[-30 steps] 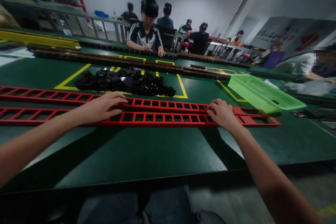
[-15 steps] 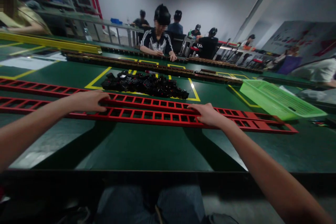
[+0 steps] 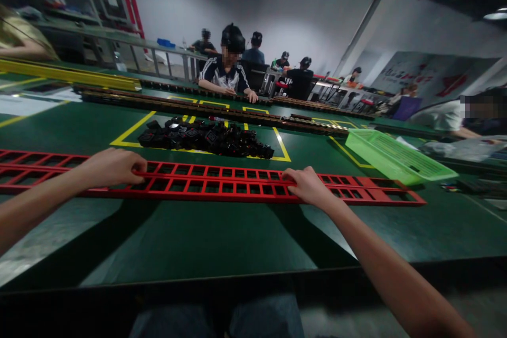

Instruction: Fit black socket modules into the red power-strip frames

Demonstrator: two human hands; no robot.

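Note:
Two long red ladder-like strips lie side by side across the green table. The far strip and the near strip meet along their long edges in the middle stretch. My left hand is closed over them toward the left, thumb and fingers curled at the inner rails. Farther right, my right hand grips the pair with bent fingers, fingertips on the rails. Exactly which rail each fingertip presses is partly hidden. Just beyond the strips lies a pile of small black parts.
A light green plastic basket stands beyond the strips' right end. Dark brown rails run across the table behind the black pile, with yellow strips at far left. A co-worker sits opposite; other people are around.
The gap between the two red strips has closed; they now sit edge to edge. Both hands stay on them, the left more tightly curled. The view has shifted slightly.

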